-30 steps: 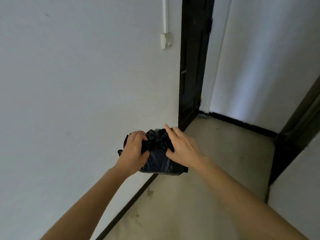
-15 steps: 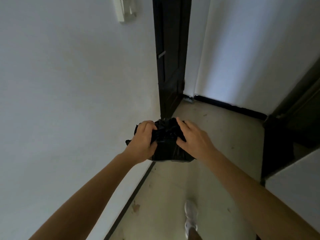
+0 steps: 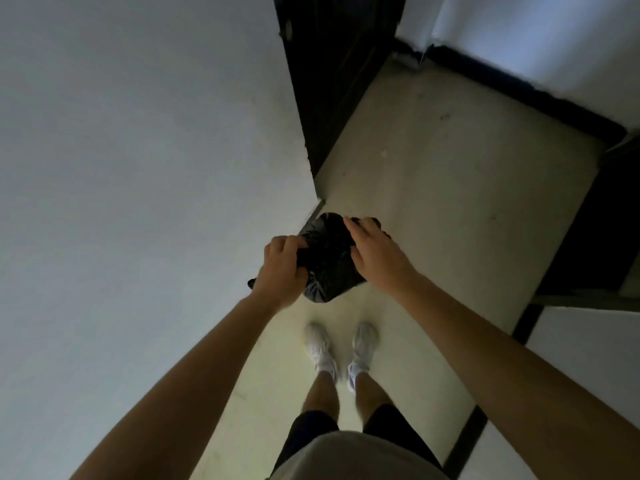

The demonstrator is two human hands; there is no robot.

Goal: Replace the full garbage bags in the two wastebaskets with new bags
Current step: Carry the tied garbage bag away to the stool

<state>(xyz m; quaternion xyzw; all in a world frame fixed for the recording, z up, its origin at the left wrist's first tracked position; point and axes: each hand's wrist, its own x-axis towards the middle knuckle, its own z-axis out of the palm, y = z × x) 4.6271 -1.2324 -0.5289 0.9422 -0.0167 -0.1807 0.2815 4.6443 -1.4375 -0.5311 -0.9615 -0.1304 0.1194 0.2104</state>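
From the head view, both my arms reach forward and down, and between my hands I hold a small black garbage bag [image 3: 329, 258] off the floor. My left hand [image 3: 282, 268] is curled into a tight grip, fingers pinching the gathered plastic at the bag's left side. My right hand [image 3: 375, 256] lies over the bag's right top, fingers bent onto the plastic, pressing it. Just left of my grip rises a white wall [image 3: 138, 168]; beyond it stands a dark door frame [image 3: 329, 81]. Below my grip lies the pale floor [image 3: 450, 188], with my white shoes [image 3: 320, 346] side by side.
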